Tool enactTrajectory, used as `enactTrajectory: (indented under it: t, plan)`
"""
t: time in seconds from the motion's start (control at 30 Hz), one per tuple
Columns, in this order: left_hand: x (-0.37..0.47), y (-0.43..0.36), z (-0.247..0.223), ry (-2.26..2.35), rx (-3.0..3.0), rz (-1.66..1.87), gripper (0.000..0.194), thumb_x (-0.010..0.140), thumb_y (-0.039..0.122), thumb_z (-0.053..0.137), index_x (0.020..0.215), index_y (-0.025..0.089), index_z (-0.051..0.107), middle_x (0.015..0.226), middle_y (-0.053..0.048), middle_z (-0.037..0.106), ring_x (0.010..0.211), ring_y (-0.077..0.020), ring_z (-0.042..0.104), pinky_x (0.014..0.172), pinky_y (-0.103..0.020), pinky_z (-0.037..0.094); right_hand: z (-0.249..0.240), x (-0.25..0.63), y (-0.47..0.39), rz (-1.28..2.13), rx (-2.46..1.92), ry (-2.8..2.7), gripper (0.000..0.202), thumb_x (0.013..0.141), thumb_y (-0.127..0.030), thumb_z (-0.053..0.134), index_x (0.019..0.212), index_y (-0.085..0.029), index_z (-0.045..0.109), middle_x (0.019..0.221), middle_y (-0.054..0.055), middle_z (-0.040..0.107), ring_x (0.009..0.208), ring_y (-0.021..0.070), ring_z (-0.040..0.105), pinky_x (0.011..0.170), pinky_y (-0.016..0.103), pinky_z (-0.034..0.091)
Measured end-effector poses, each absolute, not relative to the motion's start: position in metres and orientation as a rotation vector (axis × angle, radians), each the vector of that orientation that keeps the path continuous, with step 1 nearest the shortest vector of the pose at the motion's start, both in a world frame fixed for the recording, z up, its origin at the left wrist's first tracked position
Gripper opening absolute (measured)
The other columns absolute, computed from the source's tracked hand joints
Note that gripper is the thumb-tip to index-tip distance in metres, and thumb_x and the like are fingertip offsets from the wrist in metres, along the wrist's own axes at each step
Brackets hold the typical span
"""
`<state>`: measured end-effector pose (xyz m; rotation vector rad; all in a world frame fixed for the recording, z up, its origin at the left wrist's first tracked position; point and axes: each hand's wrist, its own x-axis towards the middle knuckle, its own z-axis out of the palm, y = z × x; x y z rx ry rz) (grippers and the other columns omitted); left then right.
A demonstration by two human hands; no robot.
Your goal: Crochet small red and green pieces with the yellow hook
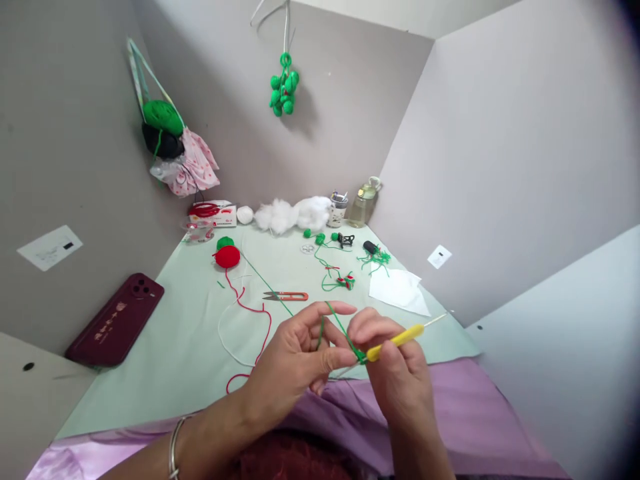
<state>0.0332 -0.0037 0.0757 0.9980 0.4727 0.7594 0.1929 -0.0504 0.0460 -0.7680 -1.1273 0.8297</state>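
Observation:
My right hand (397, 363) grips a crochet hook (397, 341) by its yellow handle, the tip pointing left. Between thumb and fingers, my left hand (305, 350) pinches a small piece of green crochet work (361, 357) at the hook's tip. Green yarn (337, 321) passes over the raised left index finger and down to that piece. From the left hand the strand runs back across the table toward a green yarn ball (225, 243), which sits behind a red yarn ball (227, 257). Orange-handled thread snips (287, 296) lie just beyond my left hand.
A phone (117, 320) leans at the left. White stuffing (293, 215), a pen cup (339, 210) and a bottle (364, 203) line the back. Green and red crocheted bits (345, 281) and white paper (397, 290) lie at the right. Red yarn (270, 327) trails near my left wrist.

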Motion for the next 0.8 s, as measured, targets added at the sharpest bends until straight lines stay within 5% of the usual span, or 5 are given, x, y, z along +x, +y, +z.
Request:
enactTrajectory:
  t: [0.23,0.4,0.6,0.8]
  plan:
    - [0.030,-0.003,0.072,0.483,1.016,0.778,0.045,0.081,0.033,0.090,0.120,0.021,0.071,0.074,0.005,0.068,0.051,-0.0077,0.059,0.056,-0.023,0.048,0.045,0.189,-0.055,1.038,-0.658,-1.069,0.025,0.090,-0.051,0.078,0.083,-0.027,0.079,0.063,-0.002,0.053,0.055,0.0134,0.046,0.050,0.027,0.035]
    - [0.012,0.000,0.068,0.612,1.030,0.922,0.041,0.084,0.029,0.088,0.121,0.021,0.072,0.074,0.003,0.070,0.071,-0.0141,0.069,0.075,-0.027,0.054,0.048,0.168,-0.041,1.097,-0.644,-1.046,0.024,0.091,-0.044,0.077,0.080,-0.024,0.078,0.076,0.001,0.059,0.064,0.0142,0.054,0.062,0.030,0.045]
    - [-0.011,0.010,0.061,0.679,1.043,1.016,0.037,0.086,0.029,0.087,0.120,0.024,0.075,0.079,0.003,0.069,0.076,-0.0154,0.069,0.080,-0.029,0.053,0.045,0.147,-0.027,0.745,-0.859,-1.255,0.015,0.099,-0.030,0.068,0.103,-0.032,0.082,0.095,0.005,0.070,0.089,0.0202,0.064,0.078,0.034,0.051]
    - [-0.025,0.020,0.057,0.645,1.036,1.002,0.038,0.084,0.027,0.086,0.120,0.024,0.076,0.080,0.002,0.068,0.078,-0.0166,0.067,0.082,-0.031,0.052,0.046,0.134,-0.006,0.761,-0.824,-1.299,0.014,0.097,-0.032,0.072,0.099,-0.033,0.086,0.096,0.006,0.079,0.096,0.0224,0.069,0.082,0.035,0.054]
